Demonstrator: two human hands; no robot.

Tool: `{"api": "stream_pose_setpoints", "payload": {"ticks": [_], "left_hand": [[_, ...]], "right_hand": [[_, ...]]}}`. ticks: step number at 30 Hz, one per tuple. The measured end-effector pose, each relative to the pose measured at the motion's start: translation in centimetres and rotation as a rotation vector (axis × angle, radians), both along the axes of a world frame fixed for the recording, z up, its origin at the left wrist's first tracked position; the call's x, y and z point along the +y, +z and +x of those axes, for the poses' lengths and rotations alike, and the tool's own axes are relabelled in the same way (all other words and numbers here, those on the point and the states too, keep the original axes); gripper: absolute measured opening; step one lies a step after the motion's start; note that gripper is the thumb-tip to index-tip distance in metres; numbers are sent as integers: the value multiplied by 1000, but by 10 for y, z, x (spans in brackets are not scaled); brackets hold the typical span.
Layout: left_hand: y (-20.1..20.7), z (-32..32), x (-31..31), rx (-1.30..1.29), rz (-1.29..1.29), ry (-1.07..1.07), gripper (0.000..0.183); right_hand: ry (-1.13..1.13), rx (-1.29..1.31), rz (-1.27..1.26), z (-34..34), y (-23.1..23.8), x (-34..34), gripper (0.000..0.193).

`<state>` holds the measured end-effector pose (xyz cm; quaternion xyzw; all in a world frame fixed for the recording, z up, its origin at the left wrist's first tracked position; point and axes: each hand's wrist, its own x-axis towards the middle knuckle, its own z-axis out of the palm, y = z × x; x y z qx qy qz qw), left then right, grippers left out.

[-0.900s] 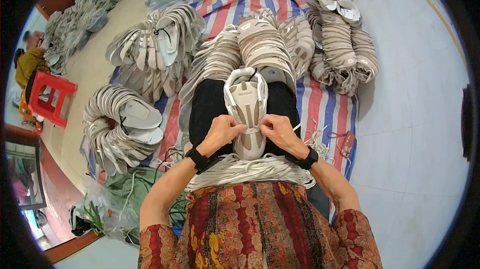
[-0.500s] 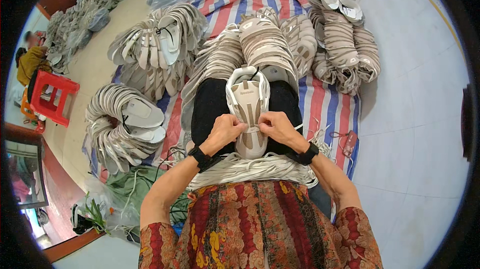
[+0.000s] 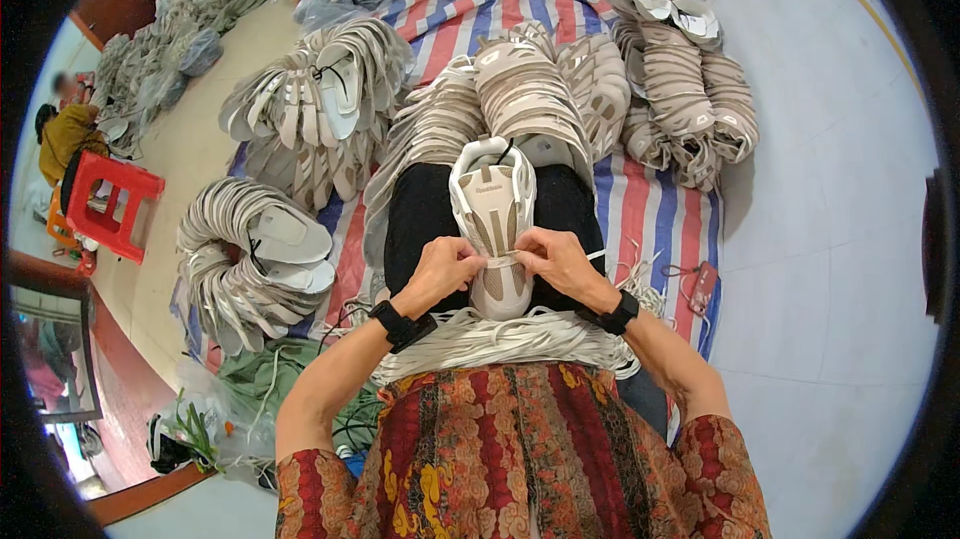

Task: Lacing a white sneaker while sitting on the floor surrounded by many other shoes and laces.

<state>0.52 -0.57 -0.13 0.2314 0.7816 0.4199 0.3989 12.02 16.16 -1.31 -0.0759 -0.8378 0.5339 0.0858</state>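
Note:
A beige and white shoe upper (image 3: pixel 492 201) lies between my knees, its opening pointing away from me and its toe toward me. My left hand (image 3: pixel 446 269) is at its left edge, thumb and fingers pinched together on a white shoelace (image 3: pixel 502 261) that crosses the upper. On the opposite edge, my right hand (image 3: pixel 562 261) pinches the same lace, and a loose length sticks out past the knuckles. The fingertips partly cover the eyelets. Across my lap rests a thick bundle of white shoelaces (image 3: pixel 500 341).
Stacked shoe uppers (image 3: pixel 530 89) stand just beyond my knees. More bundles of uppers (image 3: pixel 255 249) sit at the left and far right (image 3: pixel 690 89). They rest on a striped sheet (image 3: pixel 635 209). A red stool (image 3: pixel 115 204) and a seated person (image 3: pixel 68 139) are at far left.
The hands stay at the two sides of the upper, with small finger movements along the lace. The whole view has shifted slightly.

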Motion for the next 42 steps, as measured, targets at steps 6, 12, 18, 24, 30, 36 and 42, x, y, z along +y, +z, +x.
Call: {"api": "stream_pose_setpoints", "payload": {"ticks": [6, 12, 18, 24, 30, 36, 42], "left_hand": [[-2, 2, 2, 9, -3, 11, 23], [-5, 2, 5, -13, 34, -34, 17], [-4, 8, -1, 276, 89, -111, 25], [-6, 17, 6, 518, 113, -175, 23], [-13, 28, 11, 783, 55, -241, 21], [-6, 20, 16, 979, 15, -369, 13], [11, -9, -28, 1092, -147, -523, 9]], "right_hand": [[47, 65, 193, -4, -5, 1, 12], [25, 117, 255, -8, -7, -8, 12], [53, -57, 159, 2, 9, -2, 13], [59, 97, 265, -3, -1, -8, 11], [156, 70, 416, -11, -4, -5, 11], [193, 144, 369, -12, -1, 0, 15], [306, -104, 233, -1, 9, 44, 24]]}}
